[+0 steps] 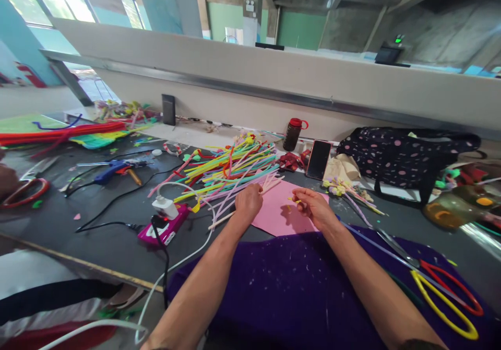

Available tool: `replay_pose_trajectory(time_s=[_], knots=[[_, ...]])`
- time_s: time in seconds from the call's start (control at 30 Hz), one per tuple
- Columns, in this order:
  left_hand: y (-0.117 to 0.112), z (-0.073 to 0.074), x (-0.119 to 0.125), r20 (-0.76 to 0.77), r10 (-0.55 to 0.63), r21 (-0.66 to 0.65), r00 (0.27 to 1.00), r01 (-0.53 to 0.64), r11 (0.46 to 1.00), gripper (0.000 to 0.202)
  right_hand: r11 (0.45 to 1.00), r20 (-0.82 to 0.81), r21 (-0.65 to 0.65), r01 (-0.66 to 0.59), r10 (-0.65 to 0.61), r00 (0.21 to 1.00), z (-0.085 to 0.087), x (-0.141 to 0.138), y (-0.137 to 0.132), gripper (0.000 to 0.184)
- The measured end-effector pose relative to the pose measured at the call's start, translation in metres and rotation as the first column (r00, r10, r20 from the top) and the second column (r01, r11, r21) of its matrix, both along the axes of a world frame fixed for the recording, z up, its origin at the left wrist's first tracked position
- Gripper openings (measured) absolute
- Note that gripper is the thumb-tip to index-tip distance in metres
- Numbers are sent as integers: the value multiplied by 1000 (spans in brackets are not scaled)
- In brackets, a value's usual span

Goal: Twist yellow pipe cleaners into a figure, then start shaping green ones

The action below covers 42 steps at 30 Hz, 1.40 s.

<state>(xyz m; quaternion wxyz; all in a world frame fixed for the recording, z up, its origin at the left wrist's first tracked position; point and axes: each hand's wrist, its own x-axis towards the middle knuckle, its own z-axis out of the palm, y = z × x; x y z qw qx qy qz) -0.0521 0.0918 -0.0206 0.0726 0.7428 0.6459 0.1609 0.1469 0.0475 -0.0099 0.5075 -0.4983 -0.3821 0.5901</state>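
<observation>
My left hand (249, 202) is closed over several pale pink pipe cleaners (271, 184), whose ends stick out beyond the fingers; one pale end also shows behind the wrist. To the right, my right hand (315, 208) pinches a small yellow piece (293, 200), perhaps a bit of pipe cleaner, between thumb and fingers. Both hands are above a pink sheet (274, 218) on the dark table. Just past my left hand lies a loose pile of yellow, mint, pink and lilac pipe cleaners (219, 170).
A magenta power strip (166, 227), cables and a blue glue gun (113, 171) lie left. Behind are a red-lidded bottle (291, 135), a phone (319, 159) and a dark patterned bag (395, 156). Red-and-yellow scissors (434, 282) rest on purple cloth (289, 287). A co-worker's hand (7, 177) is far left.
</observation>
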Motion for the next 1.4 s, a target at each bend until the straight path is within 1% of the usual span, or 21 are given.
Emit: replay_pose_trajectory(time_s=[0.13, 0.27, 0.47, 0.63, 0.8, 1.1, 1.2, 1.3, 1.37, 1.4], knots=[[0, -4, 0, -10, -49, 21, 999, 49, 999, 29, 1000, 11, -2, -15, 15, 1000, -3, 0, 2, 29], [1, -7, 0, -32, -70, 46, 997, 71, 996, 29, 1000, 20, -10, -26, 26, 999, -6, 0, 3, 29], [4, -11, 0, -92, -93, 113, 991, 103, 988, 29, 998, 17, -4, -56, 56, 998, -4, 0, 1, 29], [6, -12, 0, -127, -103, 70, 987, 112, 991, 28, 997, 38, 21, -75, 74, 996, 0, 0, -3, 28], [5, -11, 1, -141, -111, 37, 984, 117, 992, 27, 997, 58, 32, -76, 74, 996, 4, 1, -5, 28], [1, -12, 2, -144, -120, 52, 982, 128, 990, 21, 991, 39, 39, -125, 123, 992, 7, 2, -5, 25], [-2, -6, 2, -116, -99, 114, 988, 112, 987, 23, 992, 36, 37, -118, 117, 993, 9, 2, -5, 26], [7, 13, 0, -47, -29, 266, 998, 41, 963, 29, 993, 40, 24, -117, 116, 992, 9, 2, -6, 27], [22, 29, -4, 16, 104, 337, 994, -103, 936, 38, 992, 47, 26, -123, 121, 991, 9, 2, -6, 27], [31, 35, -7, 47, 182, 349, 982, -187, 918, 44, 992, 53, 31, -124, 122, 991, 9, 2, -6, 27]])
